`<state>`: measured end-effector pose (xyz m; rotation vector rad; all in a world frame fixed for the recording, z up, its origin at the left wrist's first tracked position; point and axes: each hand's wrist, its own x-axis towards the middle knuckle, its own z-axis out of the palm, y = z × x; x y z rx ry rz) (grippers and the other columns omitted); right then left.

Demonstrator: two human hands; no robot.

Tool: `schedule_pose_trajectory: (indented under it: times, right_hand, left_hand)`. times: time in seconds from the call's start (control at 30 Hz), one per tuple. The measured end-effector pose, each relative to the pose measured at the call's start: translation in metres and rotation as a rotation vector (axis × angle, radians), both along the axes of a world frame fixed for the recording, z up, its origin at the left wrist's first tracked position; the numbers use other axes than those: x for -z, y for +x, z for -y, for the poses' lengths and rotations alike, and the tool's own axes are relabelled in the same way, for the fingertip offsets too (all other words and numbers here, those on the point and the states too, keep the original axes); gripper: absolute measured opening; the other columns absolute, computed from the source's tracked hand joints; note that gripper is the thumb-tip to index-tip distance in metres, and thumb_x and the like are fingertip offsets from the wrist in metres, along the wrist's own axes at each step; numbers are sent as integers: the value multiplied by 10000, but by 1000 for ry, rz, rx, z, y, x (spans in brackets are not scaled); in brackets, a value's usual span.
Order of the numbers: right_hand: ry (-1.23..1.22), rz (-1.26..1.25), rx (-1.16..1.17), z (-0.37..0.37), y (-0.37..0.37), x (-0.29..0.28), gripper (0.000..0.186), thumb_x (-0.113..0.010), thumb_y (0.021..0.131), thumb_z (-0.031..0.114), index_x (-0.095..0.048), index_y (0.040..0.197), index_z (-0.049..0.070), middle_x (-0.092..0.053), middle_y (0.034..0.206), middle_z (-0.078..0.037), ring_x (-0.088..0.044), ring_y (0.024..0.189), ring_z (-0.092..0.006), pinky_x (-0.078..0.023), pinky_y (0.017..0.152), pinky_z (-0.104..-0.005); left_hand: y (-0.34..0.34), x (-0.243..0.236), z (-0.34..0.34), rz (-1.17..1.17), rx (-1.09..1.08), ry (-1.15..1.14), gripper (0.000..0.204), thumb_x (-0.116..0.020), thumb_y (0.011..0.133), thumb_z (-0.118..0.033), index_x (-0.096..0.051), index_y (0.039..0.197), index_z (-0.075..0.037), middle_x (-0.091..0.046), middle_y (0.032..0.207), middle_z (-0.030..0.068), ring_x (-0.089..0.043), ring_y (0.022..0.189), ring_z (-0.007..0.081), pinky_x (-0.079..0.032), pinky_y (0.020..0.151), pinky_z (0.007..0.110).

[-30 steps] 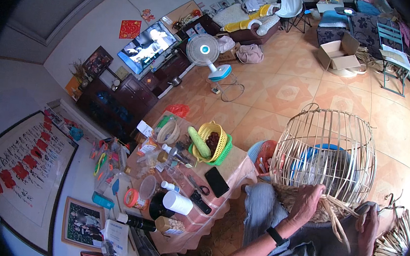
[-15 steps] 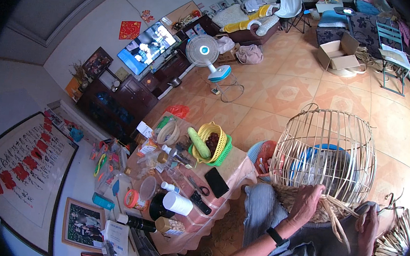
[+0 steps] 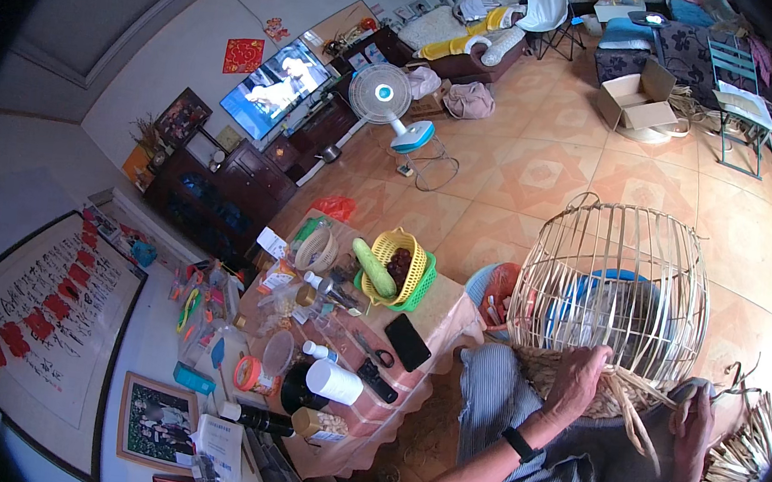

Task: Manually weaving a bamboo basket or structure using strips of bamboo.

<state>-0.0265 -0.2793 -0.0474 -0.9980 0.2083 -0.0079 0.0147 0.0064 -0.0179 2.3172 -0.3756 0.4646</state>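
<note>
Across my lap lies a half-woven basket [image 3: 631,218], its tall pale ribs standing open and a braided band [image 3: 533,370] running along the near end. My left hand [image 3: 580,379] is closed at that band, pinching a flat plant-fibre strip [image 3: 631,415] whose loose ends hang over my lap. Further right, my right hand [image 3: 692,421] has its fingers closed on the strip's other stretch, near the basket's lower right side. The fingertips of both hands are partly hidden. Through the ribs a blue basin [image 3: 570,307] shows behind the basket.
Dried strips [image 3: 745,471] are heaped at my right. On my left, a cloth-covered table [image 3: 439,316] holds scissors [image 3: 374,349], a black phone [image 3: 408,343], a white bottle [image 3: 335,382] and a yellow basket [image 3: 402,241]. A fan [image 3: 383,95] and an open carton [image 3: 639,98] stand farther off.
Both hands and the basket stay almost where they were. The picture on the television screen is different.
</note>
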Motion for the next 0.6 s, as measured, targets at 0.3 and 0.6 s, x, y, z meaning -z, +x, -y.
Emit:
schedule_pose_trajectory:
  times: [0.3, 0.6]
  right_hand:
    - [39, -2, -21, 2, 2, 0, 269, -450, 1135, 353, -582, 1001, 160, -484, 586, 52, -338, 371, -67, -296, 388, -226]
    - [-30, -2, -30, 6, 0, -2, 286, -453, 1130, 380, -607, 1036, 159, -546, 669, 52, -388, 432, -52, -299, 412, -224]
  left_hand:
    - [0, 0, 0, 19, -5, -4, 135, -506, 1068, -102, -580, 1177, -72, -667, 939, 137, -625, 886, 314, -442, 868, 440]
    - [1, -3, -4, -53, 44, 10, 165, -496, 1061, -82, -577, 1203, -67, -682, 990, 163, -653, 955, 357, -479, 886, 460]
